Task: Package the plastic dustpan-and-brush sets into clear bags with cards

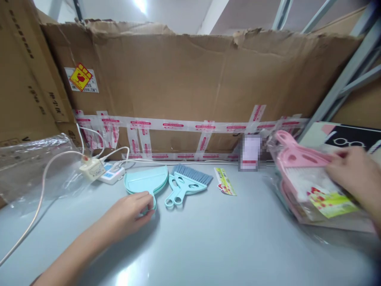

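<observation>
My left hand [135, 210] has its fingers curled round the handle of a mint-green dustpan [145, 180], which appears to be stacked with another on the table. Just right of it lie mint-green hand brushes [184, 184], overlapping, with blue-grey bristles pointing away. At the right, my right hand [349, 169] grips a packaged pink dustpan and brush set [303, 159] in clear plastic, with a yellow-green label on its front. Part of that hand is blurred, and its fingertips are partly hidden. Other bagged pieces lie under the pink set.
A yellow-green label card [225, 181] lies on the grey table [208, 246]. Behind stands a taped cardboard sheet [193, 79]. At left are a power strip [111, 173], a white cable [41, 198] and clear plastic wrap [26, 171]. A metal frame [345, 79] rises at right.
</observation>
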`<state>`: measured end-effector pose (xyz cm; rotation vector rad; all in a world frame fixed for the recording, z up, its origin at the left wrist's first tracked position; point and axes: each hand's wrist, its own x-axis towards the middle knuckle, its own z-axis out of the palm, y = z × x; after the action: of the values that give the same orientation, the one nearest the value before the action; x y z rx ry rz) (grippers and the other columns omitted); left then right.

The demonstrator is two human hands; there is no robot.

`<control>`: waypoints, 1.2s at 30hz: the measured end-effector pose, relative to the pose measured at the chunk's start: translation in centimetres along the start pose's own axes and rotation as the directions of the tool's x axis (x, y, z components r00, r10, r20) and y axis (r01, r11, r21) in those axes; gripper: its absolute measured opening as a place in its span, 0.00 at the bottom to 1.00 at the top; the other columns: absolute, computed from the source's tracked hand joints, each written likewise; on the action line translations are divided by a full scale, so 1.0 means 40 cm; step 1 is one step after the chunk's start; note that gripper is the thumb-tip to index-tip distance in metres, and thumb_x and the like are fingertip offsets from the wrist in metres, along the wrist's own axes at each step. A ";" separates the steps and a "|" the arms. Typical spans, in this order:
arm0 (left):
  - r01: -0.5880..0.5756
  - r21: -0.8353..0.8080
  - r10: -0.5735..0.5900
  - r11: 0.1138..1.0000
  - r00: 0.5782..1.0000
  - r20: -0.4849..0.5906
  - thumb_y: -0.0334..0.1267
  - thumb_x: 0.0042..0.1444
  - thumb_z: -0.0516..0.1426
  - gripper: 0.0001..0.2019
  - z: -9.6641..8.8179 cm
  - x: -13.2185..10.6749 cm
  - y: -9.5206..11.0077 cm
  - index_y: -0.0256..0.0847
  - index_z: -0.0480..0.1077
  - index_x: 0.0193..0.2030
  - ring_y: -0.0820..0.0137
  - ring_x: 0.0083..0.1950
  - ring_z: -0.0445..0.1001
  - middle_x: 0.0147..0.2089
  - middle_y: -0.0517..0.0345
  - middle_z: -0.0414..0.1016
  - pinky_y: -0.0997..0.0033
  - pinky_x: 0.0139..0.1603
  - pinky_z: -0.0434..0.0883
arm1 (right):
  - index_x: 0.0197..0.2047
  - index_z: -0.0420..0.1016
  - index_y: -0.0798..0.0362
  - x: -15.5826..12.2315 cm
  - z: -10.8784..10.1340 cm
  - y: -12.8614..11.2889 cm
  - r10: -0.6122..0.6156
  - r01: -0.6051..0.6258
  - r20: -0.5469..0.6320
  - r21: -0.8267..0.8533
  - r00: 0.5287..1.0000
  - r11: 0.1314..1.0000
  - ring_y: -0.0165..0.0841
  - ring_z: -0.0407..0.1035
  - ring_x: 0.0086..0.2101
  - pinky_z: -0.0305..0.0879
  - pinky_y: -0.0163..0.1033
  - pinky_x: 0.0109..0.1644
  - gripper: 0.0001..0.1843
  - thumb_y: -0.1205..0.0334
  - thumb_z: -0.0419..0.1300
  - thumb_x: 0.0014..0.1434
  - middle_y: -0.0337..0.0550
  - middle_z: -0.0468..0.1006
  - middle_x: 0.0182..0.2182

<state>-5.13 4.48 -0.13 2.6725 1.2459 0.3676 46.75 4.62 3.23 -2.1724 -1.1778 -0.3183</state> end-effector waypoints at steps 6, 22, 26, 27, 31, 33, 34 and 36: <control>0.226 -0.594 -0.302 0.772 0.953 -0.030 0.52 0.53 0.53 0.17 -0.014 0.018 0.054 0.42 0.64 0.41 0.73 0.26 0.64 0.28 0.62 0.64 0.74 0.25 0.62 | 0.34 0.62 0.50 -0.165 0.049 -0.438 -0.358 0.305 0.238 0.232 0.903 0.924 0.36 0.67 0.33 0.58 0.39 0.35 0.03 0.66 0.49 0.57 0.49 0.73 0.35; -0.013 -0.990 -0.649 0.137 0.754 -0.100 0.45 0.47 0.61 0.15 0.033 0.059 0.062 0.37 0.68 0.37 0.75 0.26 0.69 0.28 0.61 0.71 0.79 0.24 0.68 | 0.43 0.61 0.50 -0.396 0.179 -0.505 -0.651 0.471 -0.076 0.753 0.755 0.459 0.40 0.65 0.45 0.62 0.48 0.47 0.17 0.54 0.60 0.52 0.49 0.68 0.44; -0.088 -0.978 -0.672 0.187 0.715 -0.193 0.44 0.48 0.61 0.20 0.040 0.059 0.074 0.38 0.68 0.47 0.67 0.41 0.73 0.43 0.54 0.75 0.75 0.37 0.71 | 0.38 0.57 0.50 -0.422 0.190 -0.507 -0.523 -0.330 0.586 0.798 0.619 0.504 0.32 0.67 0.26 0.64 0.40 0.31 0.27 0.43 0.63 0.43 0.36 0.70 0.25; -0.098 -0.973 -0.679 0.207 0.702 -0.215 0.44 0.47 0.62 0.21 0.039 0.059 0.074 0.39 0.69 0.48 0.66 0.43 0.73 0.45 0.53 0.75 0.75 0.38 0.71 | 0.36 0.57 0.50 -0.411 0.184 -0.505 -0.555 -0.406 0.636 0.771 0.536 0.490 0.30 0.66 0.23 0.62 0.38 0.30 0.28 0.43 0.64 0.42 0.33 0.69 0.22; -0.118 -0.959 -0.705 0.258 0.656 -0.270 0.45 0.48 0.61 0.22 0.030 0.052 0.062 0.40 0.68 0.49 0.65 0.44 0.73 0.45 0.53 0.75 0.75 0.37 0.71 | 0.36 0.60 0.50 -0.334 0.149 -0.460 -0.514 -0.425 0.671 0.739 0.534 0.524 0.28 0.66 0.22 0.60 0.35 0.28 0.28 0.45 0.68 0.38 0.32 0.71 0.20; -0.124 -0.956 -0.703 0.267 0.653 -0.281 0.45 0.49 0.61 0.22 0.030 0.051 0.057 0.40 0.68 0.50 0.65 0.45 0.73 0.46 0.53 0.75 0.74 0.38 0.71 | 0.38 0.60 0.50 -0.310 0.140 -0.435 -0.446 -0.459 0.701 0.707 0.557 0.538 0.29 0.68 0.25 0.62 0.36 0.30 0.27 0.46 0.67 0.42 0.35 0.73 0.24; -0.127 -0.952 -0.701 0.277 0.651 -0.291 0.45 0.49 0.61 0.22 0.033 0.051 0.057 0.41 0.67 0.51 0.64 0.46 0.72 0.47 0.53 0.74 0.73 0.40 0.71 | 0.39 0.60 0.50 -0.311 0.140 -0.428 -0.433 -0.491 0.714 0.696 0.551 0.524 0.29 0.69 0.28 0.63 0.36 0.33 0.27 0.46 0.66 0.43 0.37 0.74 0.27; -0.116 -0.945 -0.696 0.306 0.650 -0.305 0.45 0.50 0.60 0.23 0.045 0.056 0.059 0.41 0.67 0.53 0.64 0.49 0.71 0.49 0.54 0.73 0.71 0.45 0.70 | 0.43 0.57 0.50 -0.340 0.149 -0.430 -0.479 -0.555 0.730 0.682 0.487 0.476 0.31 0.71 0.34 0.65 0.38 0.39 0.29 0.48 0.66 0.44 0.42 0.74 0.37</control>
<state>-1.48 4.60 -0.91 1.1703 1.1088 1.5771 24.44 6.20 -0.73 -1.2133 -1.2821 1.4316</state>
